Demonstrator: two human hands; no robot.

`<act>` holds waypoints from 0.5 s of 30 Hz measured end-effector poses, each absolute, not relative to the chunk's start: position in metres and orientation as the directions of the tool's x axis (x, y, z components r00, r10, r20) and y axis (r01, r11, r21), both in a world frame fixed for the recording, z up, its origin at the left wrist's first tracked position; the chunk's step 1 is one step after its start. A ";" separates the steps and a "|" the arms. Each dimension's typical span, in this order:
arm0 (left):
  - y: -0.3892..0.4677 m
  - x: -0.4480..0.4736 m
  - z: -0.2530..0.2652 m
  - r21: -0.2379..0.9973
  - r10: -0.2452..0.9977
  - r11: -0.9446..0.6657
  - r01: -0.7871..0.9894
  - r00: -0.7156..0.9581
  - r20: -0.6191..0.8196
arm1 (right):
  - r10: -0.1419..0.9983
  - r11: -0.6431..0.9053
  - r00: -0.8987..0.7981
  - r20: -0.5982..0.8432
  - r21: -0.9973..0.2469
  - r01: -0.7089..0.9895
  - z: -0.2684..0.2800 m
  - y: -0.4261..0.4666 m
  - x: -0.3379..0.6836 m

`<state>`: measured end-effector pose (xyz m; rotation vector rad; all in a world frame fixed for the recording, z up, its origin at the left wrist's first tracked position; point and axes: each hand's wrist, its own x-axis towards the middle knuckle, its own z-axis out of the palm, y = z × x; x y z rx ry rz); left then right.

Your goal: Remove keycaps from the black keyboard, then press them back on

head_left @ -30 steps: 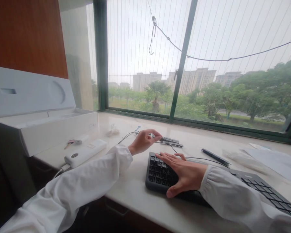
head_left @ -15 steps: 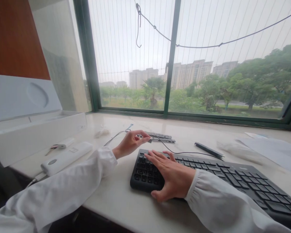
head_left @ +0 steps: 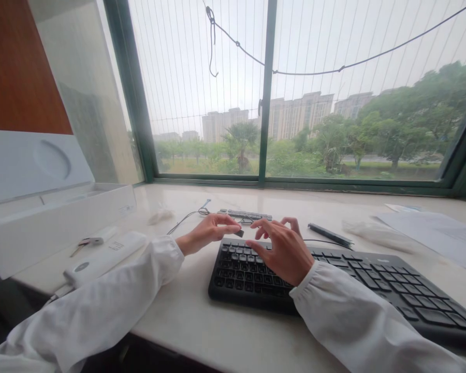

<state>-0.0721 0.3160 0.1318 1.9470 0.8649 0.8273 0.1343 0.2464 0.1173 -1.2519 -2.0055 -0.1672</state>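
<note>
A black keyboard (head_left: pixel 252 290) lies on the pale desk, and its lower left rows show bare key sockets. Just above its far left edge, my left hand (head_left: pixel 212 229) pinches a small black keycap (head_left: pixel 239 233) between thumb and fingers. My right hand (head_left: pixel 283 248) hovers over the keyboard's upper left part with its fingers bent and apart, close to the keycap. No object shows between the right fingers. Past the hands lies a row of loose keycaps (head_left: pixel 252 215), partly hidden by them.
A long black strip (head_left: pixel 330 236) lies beyond the keyboard, with a dark cable (head_left: pixel 318 241) near it. White papers (head_left: pixel 431 233) are at right. On the left are a white power bank (head_left: pixel 104 259), keys (head_left: pixel 83 242) and an open white box (head_left: pixel 62 217). A window (head_left: pixel 264 103) stands behind.
My right hand has lifted from resting flat on the keyboard's left end and moved toward the keycap, its fingers now bent. My left hand keeps its pinch. The view has shifted slightly.
</note>
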 end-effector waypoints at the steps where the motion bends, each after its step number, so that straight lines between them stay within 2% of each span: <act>1: 0.314 -0.071 0.132 0.869 0.803 -0.418 0.266 0.555 0.216 | 0.711 0.504 -0.230 0.664 -0.253 0.826 0.117 0.247 0.135; 15: 0.309 -0.067 0.131 0.855 0.818 -0.426 0.297 0.531 0.223 | 0.639 0.568 -0.293 0.712 -0.179 0.803 0.116 0.245 0.135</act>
